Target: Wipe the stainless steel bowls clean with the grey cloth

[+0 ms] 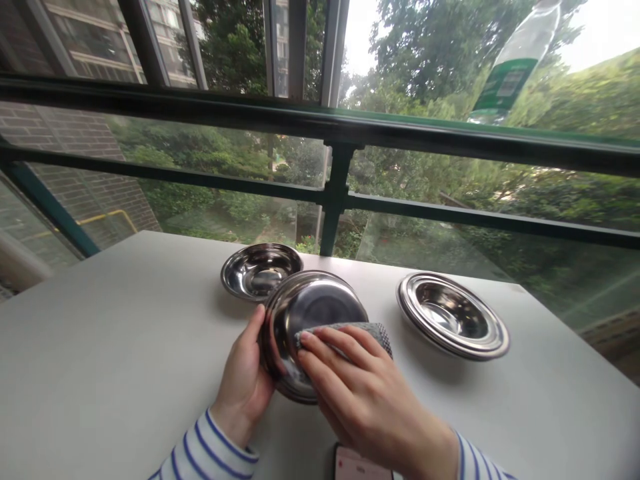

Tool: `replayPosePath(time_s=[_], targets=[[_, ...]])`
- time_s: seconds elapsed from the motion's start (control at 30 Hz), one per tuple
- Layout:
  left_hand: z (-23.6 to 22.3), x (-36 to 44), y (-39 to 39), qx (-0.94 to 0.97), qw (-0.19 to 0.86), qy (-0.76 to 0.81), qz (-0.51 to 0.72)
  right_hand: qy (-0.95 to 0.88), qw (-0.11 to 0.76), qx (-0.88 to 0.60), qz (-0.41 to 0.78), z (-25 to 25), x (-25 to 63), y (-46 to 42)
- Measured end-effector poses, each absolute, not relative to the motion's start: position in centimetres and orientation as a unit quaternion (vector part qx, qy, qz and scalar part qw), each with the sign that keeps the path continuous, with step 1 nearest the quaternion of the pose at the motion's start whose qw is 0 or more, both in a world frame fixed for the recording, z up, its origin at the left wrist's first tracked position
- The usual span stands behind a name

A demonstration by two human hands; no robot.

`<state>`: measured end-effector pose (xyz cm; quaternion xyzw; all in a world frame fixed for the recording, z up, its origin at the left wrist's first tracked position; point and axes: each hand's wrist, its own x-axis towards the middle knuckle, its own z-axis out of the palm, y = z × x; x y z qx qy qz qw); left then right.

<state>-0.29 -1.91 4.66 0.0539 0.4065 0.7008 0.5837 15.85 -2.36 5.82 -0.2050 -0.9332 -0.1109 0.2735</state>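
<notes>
Tilted above the table, a shiny metal bowl shows its rounded underside. My left hand grips it by the left rim, thumb on the outside and the other fingers hidden beneath. A grey cloth lies against the bowl's base under my right hand, whose fingers press it flat onto the metal. Behind, partly covered by the held bowl, another metal bowl stands upright on the table. To the right sits a small stack of metal bowls, nested in one another.
The white table reaches to a dark green railing with glass panels. A phone lies at the near edge, partly under my right forearm. On the railing at upper right stands a plastic bottle with a green label.
</notes>
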Motion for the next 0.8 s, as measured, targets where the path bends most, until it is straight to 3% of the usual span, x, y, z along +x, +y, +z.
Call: replayPosePath(time_s=[0.47,0.8], targets=[[4.3,0.4,-2.4,0.091,0.604,0.398,0.684,-0.909,0.285,-0.283,-0.113,6.0,16.1,-1.6],[4.7,-0.6,-1.9,0.054,0.581,0.405,0.704,-0.937,0.269,-0.205,-0.084,5.9,15.8,-2.9]])
